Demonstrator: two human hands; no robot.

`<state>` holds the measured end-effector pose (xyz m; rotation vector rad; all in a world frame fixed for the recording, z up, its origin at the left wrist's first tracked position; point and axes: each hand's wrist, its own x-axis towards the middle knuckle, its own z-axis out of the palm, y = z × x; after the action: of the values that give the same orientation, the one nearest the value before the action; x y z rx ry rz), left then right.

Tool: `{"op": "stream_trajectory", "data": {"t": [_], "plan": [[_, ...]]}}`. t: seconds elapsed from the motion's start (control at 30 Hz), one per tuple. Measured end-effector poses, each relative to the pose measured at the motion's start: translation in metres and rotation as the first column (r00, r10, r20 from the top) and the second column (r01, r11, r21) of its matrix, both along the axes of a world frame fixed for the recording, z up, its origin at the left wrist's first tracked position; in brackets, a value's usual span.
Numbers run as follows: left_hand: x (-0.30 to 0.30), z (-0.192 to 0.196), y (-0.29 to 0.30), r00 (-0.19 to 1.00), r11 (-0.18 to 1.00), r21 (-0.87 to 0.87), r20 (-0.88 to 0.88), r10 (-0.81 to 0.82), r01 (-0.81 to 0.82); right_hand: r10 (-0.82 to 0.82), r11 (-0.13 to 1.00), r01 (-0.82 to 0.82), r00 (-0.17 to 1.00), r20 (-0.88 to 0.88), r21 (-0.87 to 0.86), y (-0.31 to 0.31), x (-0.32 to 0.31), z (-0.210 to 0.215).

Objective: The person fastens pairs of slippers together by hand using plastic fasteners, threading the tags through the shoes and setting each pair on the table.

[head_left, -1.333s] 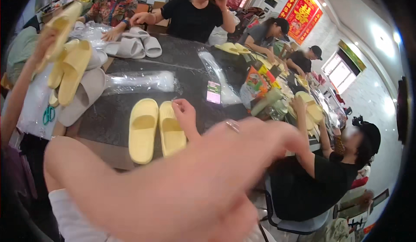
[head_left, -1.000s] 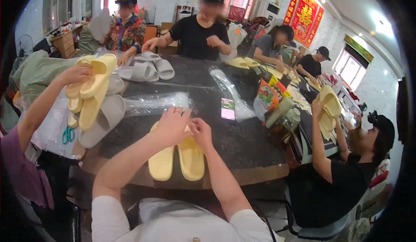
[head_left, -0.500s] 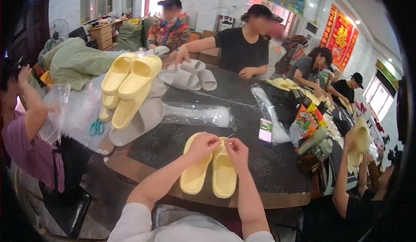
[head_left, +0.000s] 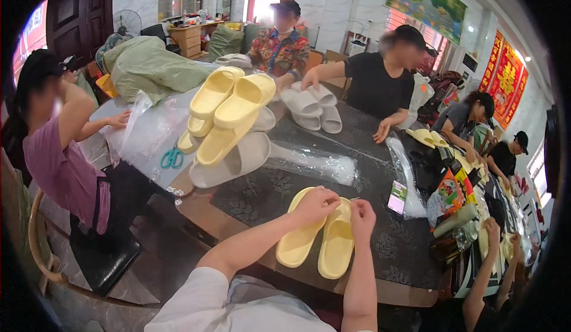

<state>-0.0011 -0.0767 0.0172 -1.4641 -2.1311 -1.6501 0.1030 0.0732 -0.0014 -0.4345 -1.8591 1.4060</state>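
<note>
Yellow slippers (head_left: 297, 243) are laid side by side on the dark, leaf-patterned counter (head_left: 380, 243), near its edge, with their heels turned toward the wearer of the camera. Above the strap of the left one, the left grip (head_left: 320, 201) is held with its fingers bent inward. At the strap of the right one, the right grip (head_left: 361, 216) is held close by, its fingers likewise curled. Whether anything thin is pinched in either grip cannot be told, nor whether the straps are being touched.

Farther left, a stack of yellow slippers (head_left: 244, 103) is piled against a large grey slipper (head_left: 235, 162), beside which teal-handled scissors (head_left: 172, 158) are laid. A clear plastic sleeve (head_left: 318, 164) is stretched across the counter beyond the pair. To the right, a phone (head_left: 397, 197) with a lit screen is placed next to a second clear sleeve (head_left: 404, 168), and a colourful packet (head_left: 446, 195) is stood near a green bottle (head_left: 457, 220).

Across the counter, grey slippers (head_left: 306, 106) are being reached for by a co-worker in black (head_left: 380, 82). At the left, plastic sheeting (head_left: 148, 132) is approached by the hand of a co-worker in purple (head_left: 74, 165).
</note>
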Motion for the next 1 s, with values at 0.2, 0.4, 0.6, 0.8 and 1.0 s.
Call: {"op": "stream_trajectory", "data": {"t": [0.2, 0.4, 0.6, 0.8, 1.0], "plan": [[0.0, 0.0, 0.0, 0.999, 0.999, -0.025, 0.028, -0.023, 0.024, 0.066, 0.989, -0.078, 0.993, 0.098, 0.124, -0.001, 0.008, 0.003], [-0.001, -0.003, 0.001, 0.999, 0.999, 0.021, -0.02, -0.027, 0.027, 0.008, 0.985, -0.002, 0.999, 0.035, -0.17, 0.002, 0.005, 0.003], [-0.003, -0.005, 0.001, 0.999, 0.999, 0.029, -0.027, -0.029, 0.03, 0.056, 0.939, -0.143, 0.961, 0.271, 0.312, 0.003, 0.006, -0.002], [0.0, -0.005, 0.005, 0.979, 0.996, 0.036, 0.184, -0.088, 0.083, 0.007, 0.997, -0.004, 0.999, 0.036, -0.076, 0.004, 0.005, 0.005], [0.003, 0.002, 0.005, 0.995, 0.999, -0.051, 0.098, 0.014, -0.009, -0.039, 0.93, -0.051, 0.972, 0.234, 0.365, -0.001, 0.012, 0.007]]}}
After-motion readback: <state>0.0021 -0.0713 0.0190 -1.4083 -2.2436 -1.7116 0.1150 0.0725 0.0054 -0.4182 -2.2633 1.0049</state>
